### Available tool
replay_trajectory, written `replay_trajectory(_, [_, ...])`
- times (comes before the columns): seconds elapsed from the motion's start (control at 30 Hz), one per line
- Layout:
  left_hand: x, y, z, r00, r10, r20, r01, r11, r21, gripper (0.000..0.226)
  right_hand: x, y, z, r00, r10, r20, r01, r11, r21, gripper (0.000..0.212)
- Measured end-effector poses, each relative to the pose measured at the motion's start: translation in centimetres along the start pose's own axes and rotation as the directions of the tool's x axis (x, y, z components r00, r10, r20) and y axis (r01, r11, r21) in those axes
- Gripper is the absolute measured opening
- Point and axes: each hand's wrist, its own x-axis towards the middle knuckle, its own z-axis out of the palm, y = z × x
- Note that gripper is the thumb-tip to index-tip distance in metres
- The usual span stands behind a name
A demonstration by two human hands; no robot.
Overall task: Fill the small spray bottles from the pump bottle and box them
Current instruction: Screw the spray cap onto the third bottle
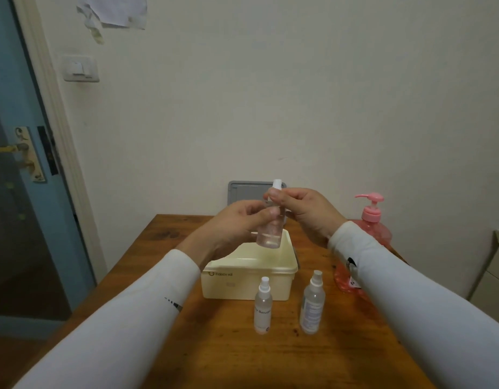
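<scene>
I hold a small clear spray bottle [269, 234] upright above the open cream box [249, 284]. A little liquid lies in the bottle's bottom. My left hand [241, 217] grips its body. My right hand [304, 209] pinches its white spray top [276, 186]. Two more small spray bottles stand on the wooden table in front of the box: one with a printed label [262, 307] and one to its right [312, 304]. The pink pump bottle [371, 220] stands at the right, partly hidden by my right forearm.
A grey lid [242, 192] leans against the wall behind the box. The table [214, 346] ends at the wall; its left edge faces a blue door [15, 192]. A pale cabinet [495, 265] stands at the far right.
</scene>
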Motion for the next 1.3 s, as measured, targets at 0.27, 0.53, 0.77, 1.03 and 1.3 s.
replay_trajectory(0.27, [-0.2, 0.3, -0.5, 0.989, -0.060, 0.136, 0.066, 0.997, -0.040, 0.033, -0.4, -0.3, -0.9, 0.981, 0.049, 0.185, -0.070, 0.991, 0.110, 0.037])
replay_trajectory(0.53, [-0.2, -0.3, -0.6, 0.994, -0.056, 0.092, 0.058, 0.998, -0.020, 0.041, -0.1, 0.5, 0.0, 0.995, 0.029, 0.093, -0.031, 0.999, 0.024, 0.040])
replay_trajectory(0.77, [-0.5, -1.1, -0.4, 0.999, -0.013, -0.034, 0.017, 0.993, 0.116, 0.023, -0.3, 1.3, 1.5, 1.000, -0.007, -0.007, 0.006, 0.999, -0.038, 0.023])
replay_trajectory(1.03, [-0.8, -1.6, -0.1, 0.989, 0.056, -0.136, -0.017, 0.962, 0.274, 0.017, -0.3, 1.7, 2.5, 0.998, -0.027, -0.053, 0.023, 0.997, -0.075, 0.025])
replay_trajectory(1.3, [-0.6, -1.6, -0.7, 0.987, 0.003, -0.159, 0.030, 0.978, 0.206, 0.026, -0.5, 1.5, 2.6, 0.998, -0.003, -0.061, -0.002, 0.997, -0.080, 0.026])
